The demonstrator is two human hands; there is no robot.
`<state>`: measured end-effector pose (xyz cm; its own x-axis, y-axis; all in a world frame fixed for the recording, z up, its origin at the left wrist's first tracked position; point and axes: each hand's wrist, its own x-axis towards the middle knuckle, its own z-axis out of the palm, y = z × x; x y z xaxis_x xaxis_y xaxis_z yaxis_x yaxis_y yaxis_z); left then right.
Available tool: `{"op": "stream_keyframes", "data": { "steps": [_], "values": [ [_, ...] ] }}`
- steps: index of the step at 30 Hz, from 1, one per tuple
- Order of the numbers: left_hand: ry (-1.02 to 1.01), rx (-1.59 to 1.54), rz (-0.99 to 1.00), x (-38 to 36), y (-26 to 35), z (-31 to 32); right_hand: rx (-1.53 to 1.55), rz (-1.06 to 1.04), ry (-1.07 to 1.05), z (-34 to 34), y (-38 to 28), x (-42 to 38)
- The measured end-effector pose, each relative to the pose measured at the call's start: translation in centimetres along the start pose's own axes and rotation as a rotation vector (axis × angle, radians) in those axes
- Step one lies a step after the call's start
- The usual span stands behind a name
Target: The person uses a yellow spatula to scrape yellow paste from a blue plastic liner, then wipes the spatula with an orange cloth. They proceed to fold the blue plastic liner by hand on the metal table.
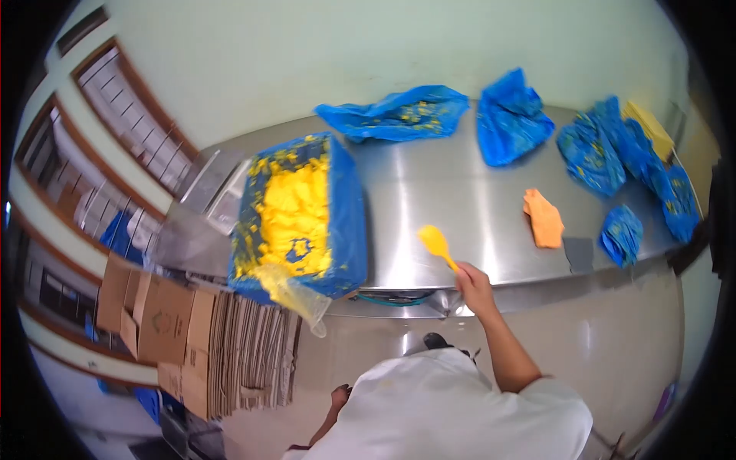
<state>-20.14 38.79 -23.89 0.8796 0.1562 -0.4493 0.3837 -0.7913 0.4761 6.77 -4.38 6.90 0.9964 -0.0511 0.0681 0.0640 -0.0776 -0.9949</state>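
My right hand (475, 290) is closed around the handle of a yellow spatula (434, 241), whose blade is over the steel table (414, 199). My left hand (341, 395) hangs low beside my body, away from the table; its fingers are too small to make out. Left of the spatula stands a blue-lined box (349, 222) holding a soft yellow mass (295, 207). A clear plastic bag (299, 300) smeared with yellow hangs over the box's near edge.
Crumpled blue bags (512, 119) with yellow residue lie along the table's back and right. An orange cloth (543, 219) and a grey piece (578, 254) are at the right. Flattened cardboard boxes (249, 353) stand below left. Steel trays (218, 188) are behind the box.
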Motion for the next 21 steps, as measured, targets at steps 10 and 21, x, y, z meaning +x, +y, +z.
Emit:
{"op": "stream_keyframes", "data": {
  "steps": [10,21],
  "values": [
    [-0.107,-0.300,-0.292,-4.3,-2.4,0.1,0.240,0.083,0.075,6.4,4.2,-8.4],
    [-0.083,-1.192,-0.757,-5.4,-2.3,2.2,0.053,0.039,0.112,4.8,2.4,-6.1]
  ]
}}
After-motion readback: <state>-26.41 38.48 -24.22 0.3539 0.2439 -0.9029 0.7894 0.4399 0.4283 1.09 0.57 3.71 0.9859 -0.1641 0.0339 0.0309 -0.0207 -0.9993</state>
